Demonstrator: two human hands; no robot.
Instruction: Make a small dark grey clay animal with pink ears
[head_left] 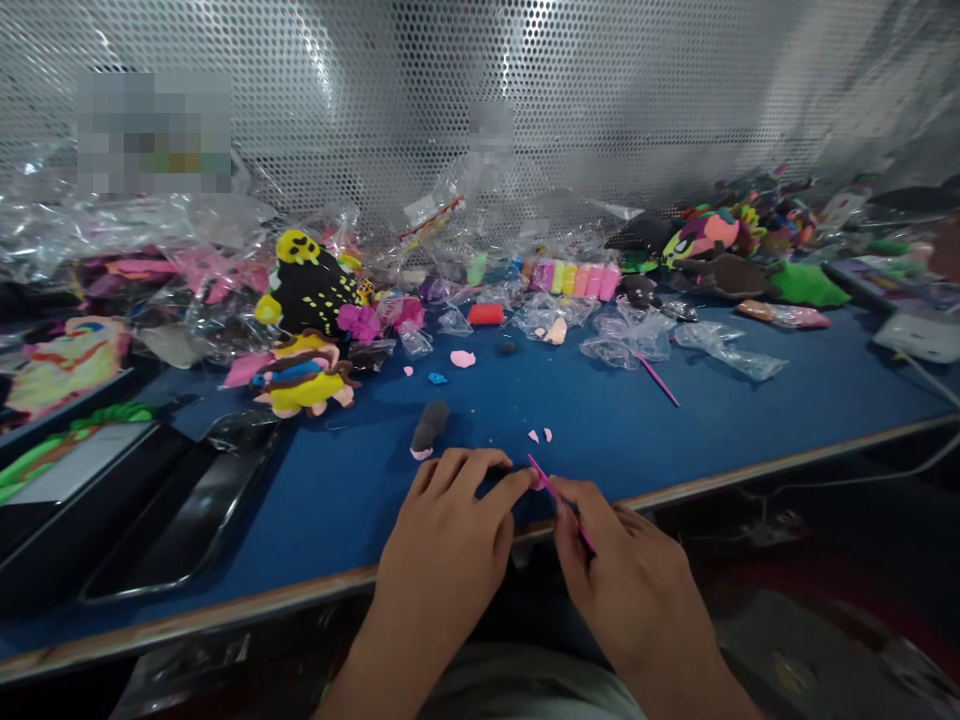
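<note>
My right hand (634,575) grips a thin magenta modelling tool (547,479) between thumb and fingers, its tip slanting up and left. My left hand (450,535) is close beside it at the table's front edge, fingers curled. Its index fingertip presses a small pink clay piece (537,482) against the tool; the thumb is mostly hidden. Just beyond the tool lie two tiny pink clay bits (533,436). A dark grey clay form (430,428) with a pink end rests behind my left hand. Farther back are a flat pink clay lump (463,358) and a blue clay bit (437,378).
On the blue table (735,420), a second magenta tool (658,380) lies right of centre. Black trays (187,500) stand at left, near a black-and-yellow clay figure (311,290). Clay sticks (574,280), plastic bags (630,335) and a red clay block (486,315) line the back.
</note>
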